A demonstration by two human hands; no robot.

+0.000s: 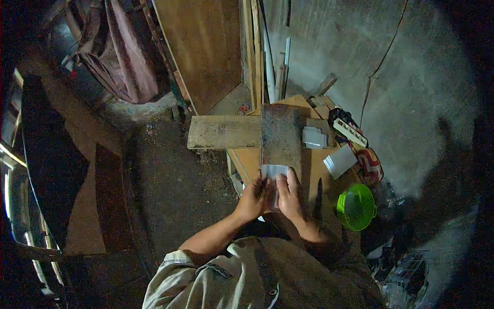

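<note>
Close to my body, over the near end of a dark wooden board (281,135), I have a translucent plastic sheet or small bag (275,170) between my hands. My left hand (252,198) grips its left side with bent fingers. On its right side, my right hand (289,200) presses with fingers close together. The lower part of the plastic is partly covered by my fingers. To the right lies a dark, narrow, knife-like object (319,193). Two shiny pale stacks of flat packets or sheets, one farther off (314,138) and another nearer (340,161), rest on the table's right side.
A lighter plank (225,132) sticks out leftward past the orange-brown table (246,160). A bright green plastic basket (356,207) stands at the right. Behind the packets are a white power strip (350,133) and a red-and-white cloth (370,166). Wooden poles (253,51) lean by the wall.
</note>
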